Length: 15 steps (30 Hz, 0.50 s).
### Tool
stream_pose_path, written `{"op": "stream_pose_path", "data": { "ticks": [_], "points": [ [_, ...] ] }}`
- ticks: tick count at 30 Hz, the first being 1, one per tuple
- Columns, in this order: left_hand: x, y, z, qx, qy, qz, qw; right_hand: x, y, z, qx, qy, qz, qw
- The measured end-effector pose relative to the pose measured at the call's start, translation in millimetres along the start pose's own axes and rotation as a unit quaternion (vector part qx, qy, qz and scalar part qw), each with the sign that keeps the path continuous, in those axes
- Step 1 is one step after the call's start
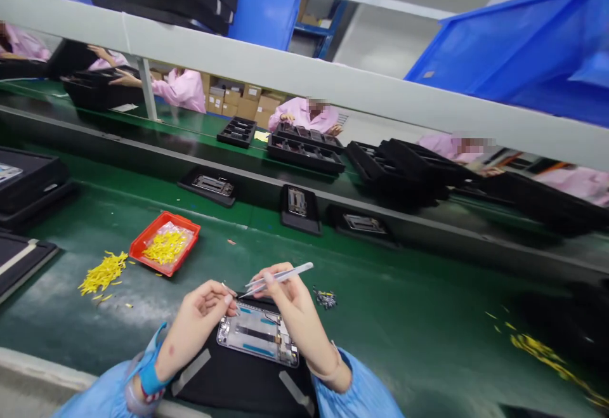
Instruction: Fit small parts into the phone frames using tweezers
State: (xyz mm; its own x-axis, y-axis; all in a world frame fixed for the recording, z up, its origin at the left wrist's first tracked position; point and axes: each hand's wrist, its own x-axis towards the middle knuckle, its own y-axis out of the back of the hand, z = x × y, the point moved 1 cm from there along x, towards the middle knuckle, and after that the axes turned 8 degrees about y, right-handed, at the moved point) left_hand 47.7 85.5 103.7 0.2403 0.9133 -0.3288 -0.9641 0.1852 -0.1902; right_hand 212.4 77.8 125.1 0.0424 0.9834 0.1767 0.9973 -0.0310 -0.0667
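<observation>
An opened phone frame (pixel 257 330) lies on a black pad (pixel 238 377), its inside up, with blue strips and a dark ribbon cable across it. My right hand (pixel 290 291) grips a pair of metal tweezers (pixel 290 273) above the frame's upper edge, and their tips point left. At the frame's upper left corner is my left hand (pixel 204 307), thumb and forefinger pinched together near the tweezer tips. Whatever small piece sits between those fingers is too small to name. Right of the hands is a little heap of small dark parts (pixel 325 297).
A red bin (pixel 137 250) holds yellow strips, and a pile of yellow strips (pixel 102 273) lies beside it. Several phone frames on black trays (pixel 301 212) line the far rail. Black foam cases (pixel 28 183) stand at left. People in pink work across the bench beneath a shelf of blue crates (pixel 266 9).
</observation>
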Motion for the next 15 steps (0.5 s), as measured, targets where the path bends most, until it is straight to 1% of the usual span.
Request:
{"op": "stream_pose_path", "data": {
  "ticks": [2, 5, 7, 9, 15],
  "points": [
    [-1.3, -6.9, -2.7, 0.016, 0.008, -0.019, 1.0, -9.4, 8.0, -0.1, -0.001, -0.011, 0.007, 1.0],
    [-2.0, -12.6, -6.4, 0.029, 0.008, -0.027, 0.999, -20.2, 16.9, -2.7, -0.012, -0.028, -0.004, 1.0],
    [-2.3, -14.5, -8.2, 0.032, 0.007, -0.029, 0.999, -24.5, 20.4, -5.0, -0.021, -0.033, 0.013, 0.999],
    [-2.9, -15.9, -9.1, 0.035, 0.007, -0.033, 0.999, -26.9, 22.0, -6.7, -0.027, -0.031, 0.033, 0.999],
    [-5.6, -19.6, -8.6, 0.051, 0.014, -0.041, 0.998, -29.1, 22.3, -7.4, -0.041, -0.019, 0.025, 0.999]
  ]
}}
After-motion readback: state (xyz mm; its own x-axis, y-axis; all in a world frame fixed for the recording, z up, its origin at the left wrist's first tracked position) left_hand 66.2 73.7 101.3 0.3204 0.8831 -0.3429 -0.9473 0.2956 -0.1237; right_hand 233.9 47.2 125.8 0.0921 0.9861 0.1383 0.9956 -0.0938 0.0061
